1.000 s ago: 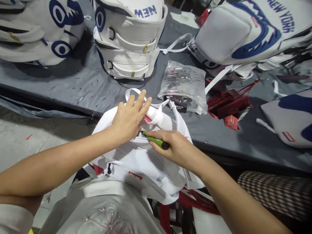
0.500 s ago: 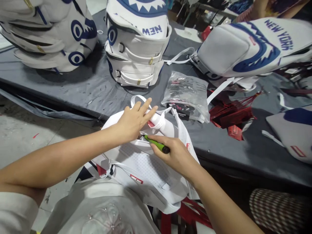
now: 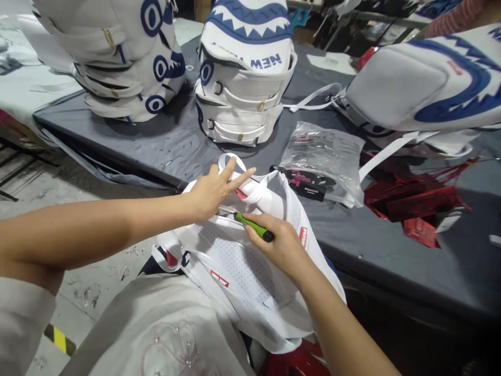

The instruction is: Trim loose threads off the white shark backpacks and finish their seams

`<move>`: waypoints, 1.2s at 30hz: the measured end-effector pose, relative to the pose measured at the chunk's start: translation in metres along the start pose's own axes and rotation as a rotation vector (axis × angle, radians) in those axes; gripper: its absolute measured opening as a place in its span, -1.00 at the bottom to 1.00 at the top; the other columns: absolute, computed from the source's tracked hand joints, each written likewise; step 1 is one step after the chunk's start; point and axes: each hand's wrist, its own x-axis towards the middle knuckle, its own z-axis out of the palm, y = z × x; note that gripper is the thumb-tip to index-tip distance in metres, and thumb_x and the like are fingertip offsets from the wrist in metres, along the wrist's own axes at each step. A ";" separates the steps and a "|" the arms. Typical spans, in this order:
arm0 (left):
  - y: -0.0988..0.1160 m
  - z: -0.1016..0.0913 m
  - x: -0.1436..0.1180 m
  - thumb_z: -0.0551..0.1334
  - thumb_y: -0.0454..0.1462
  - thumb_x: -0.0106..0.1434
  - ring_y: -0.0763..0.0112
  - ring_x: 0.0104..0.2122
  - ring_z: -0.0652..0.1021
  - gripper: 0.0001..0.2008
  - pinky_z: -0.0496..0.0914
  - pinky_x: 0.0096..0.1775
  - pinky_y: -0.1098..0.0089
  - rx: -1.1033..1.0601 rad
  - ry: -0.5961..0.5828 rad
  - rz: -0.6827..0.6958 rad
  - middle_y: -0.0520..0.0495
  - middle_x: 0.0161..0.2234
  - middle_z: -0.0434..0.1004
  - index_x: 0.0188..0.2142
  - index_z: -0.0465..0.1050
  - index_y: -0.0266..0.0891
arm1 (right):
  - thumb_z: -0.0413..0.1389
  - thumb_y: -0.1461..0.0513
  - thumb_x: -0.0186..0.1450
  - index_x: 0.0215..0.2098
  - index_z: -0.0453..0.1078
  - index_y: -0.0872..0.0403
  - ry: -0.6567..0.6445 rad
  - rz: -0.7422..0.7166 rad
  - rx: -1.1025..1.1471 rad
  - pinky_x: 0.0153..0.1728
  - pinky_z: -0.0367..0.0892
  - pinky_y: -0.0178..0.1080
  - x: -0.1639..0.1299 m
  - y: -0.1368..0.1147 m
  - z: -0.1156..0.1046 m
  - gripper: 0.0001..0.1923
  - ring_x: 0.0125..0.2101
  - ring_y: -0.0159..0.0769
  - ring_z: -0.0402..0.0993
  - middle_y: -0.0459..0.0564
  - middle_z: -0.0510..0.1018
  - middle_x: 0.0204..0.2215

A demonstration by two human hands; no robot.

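Observation:
A white backpack (image 3: 238,261) lies on my lap against the table edge, its dotted mesh back panel facing up and its straps loose around it. My left hand (image 3: 211,193) rests on the top of the backpack with fingers spread, near a red tag and the white top loop; its thumb is hidden. In my right hand (image 3: 284,243) is a tool with a green and black handle (image 3: 255,227). Its thin metal tip points left, at the seam beside my left hand. What kind of tool it is, I cannot tell.
On the dark-covered table (image 3: 156,151) stand backpack stacks, one at left (image 3: 129,78) and one in the middle (image 3: 242,99). Another backpack (image 3: 395,83) lies at right. A clear plastic bag (image 3: 321,151) and red packaging (image 3: 415,198) lie nearer. A person's sleeve (image 3: 454,21) shows behind.
The view has shifted left, so the table things appear farther right. Both hands keep nearly the same place on the backpack, and the tool's handle lies at a similar slant.

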 end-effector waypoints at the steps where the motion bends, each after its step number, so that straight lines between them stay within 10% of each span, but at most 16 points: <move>1: -0.001 0.000 0.000 0.49 -0.15 0.05 -0.08 0.10 0.36 0.32 0.56 -0.19 0.22 0.009 0.002 0.005 -0.31 0.46 -0.33 0.42 -0.56 0.08 | 0.11 0.18 0.32 -0.03 0.56 0.06 -0.001 0.004 -0.005 -0.26 0.41 -0.22 0.000 0.000 0.000 -0.69 -0.27 -0.23 0.58 -0.02 0.65 -0.25; 8: -0.017 -0.001 -0.008 0.30 -0.31 0.23 -0.01 0.09 0.37 0.08 0.54 -0.20 0.26 0.010 0.029 0.142 -0.28 0.46 -0.36 0.43 -0.52 0.04 | 0.09 0.17 0.31 -0.03 0.57 0.06 0.025 0.014 -0.001 -0.24 0.41 -0.20 -0.005 -0.003 0.001 -0.67 -0.25 -0.22 0.59 -0.02 0.66 -0.23; 13: -0.012 -0.002 -0.004 0.49 -0.16 0.05 -0.08 0.14 0.33 0.29 0.53 -0.11 0.18 0.008 -0.002 0.121 -0.32 0.46 -0.44 0.44 -0.50 0.03 | 0.08 0.16 0.32 -0.02 0.56 0.06 0.007 -0.018 0.002 -0.24 0.40 -0.20 -0.001 -0.004 0.004 -0.67 -0.26 -0.23 0.58 0.00 0.66 -0.23; 20: -0.004 0.009 -0.004 0.31 -0.29 0.24 0.04 0.01 0.43 0.07 0.55 -0.27 0.29 0.065 0.075 0.061 -0.34 0.40 -0.09 0.44 -0.49 0.06 | 0.08 0.16 0.33 -0.04 0.56 0.04 0.003 -0.039 0.015 -0.23 0.42 -0.20 0.007 0.000 0.011 -0.68 -0.27 -0.22 0.58 0.02 0.67 -0.24; 36: -0.042 0.000 -0.024 0.17 -0.48 0.15 0.05 0.17 0.42 0.15 0.46 -0.11 0.29 -0.191 -0.098 0.062 -0.27 0.45 -0.66 0.39 -0.70 0.10 | 0.11 0.21 0.34 -0.06 0.56 -0.02 0.116 -0.175 -0.058 -0.21 0.43 -0.16 -0.001 -0.010 0.013 -0.75 -0.20 -0.20 0.52 0.01 0.58 -0.21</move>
